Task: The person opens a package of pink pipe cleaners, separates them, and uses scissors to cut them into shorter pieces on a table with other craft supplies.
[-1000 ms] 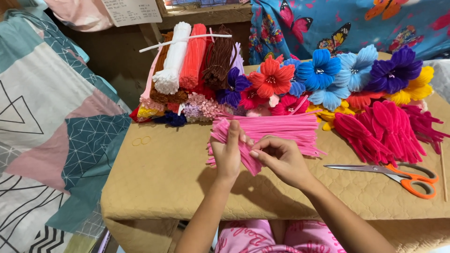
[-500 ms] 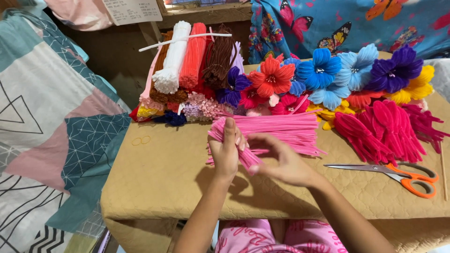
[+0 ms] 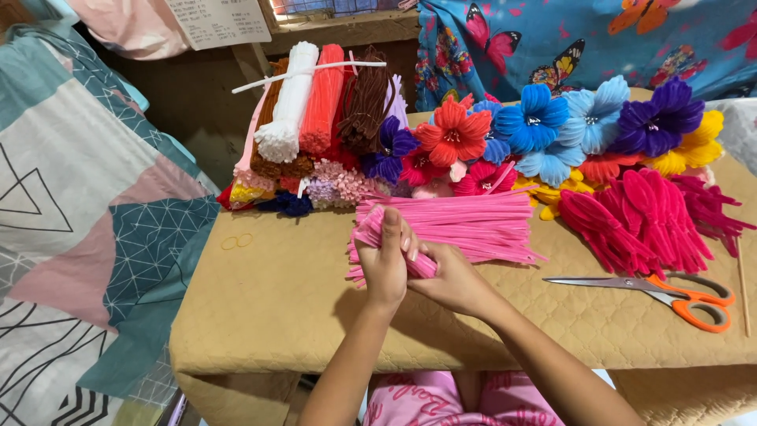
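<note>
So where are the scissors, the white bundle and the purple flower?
scissors (image 3: 684, 298): head view, on the orange handles.
white bundle (image 3: 289, 102): head view, mid-length of the white stems.
purple flower (image 3: 659, 118): head view, on its petals near the centre.

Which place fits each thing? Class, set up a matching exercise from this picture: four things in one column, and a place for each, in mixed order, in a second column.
Things:
1. scissors
2. white bundle of stems
3. pink pipe cleaners
4. purple flower

Places:
A. far right of the flower row
B. flat on the table, right of the hands
C. on top of the pile of bundles, back left
D. spread on the table, one bunch gripped by the left hand and right hand

Pairs: 1-B, 2-C, 3-D, 4-A
</note>
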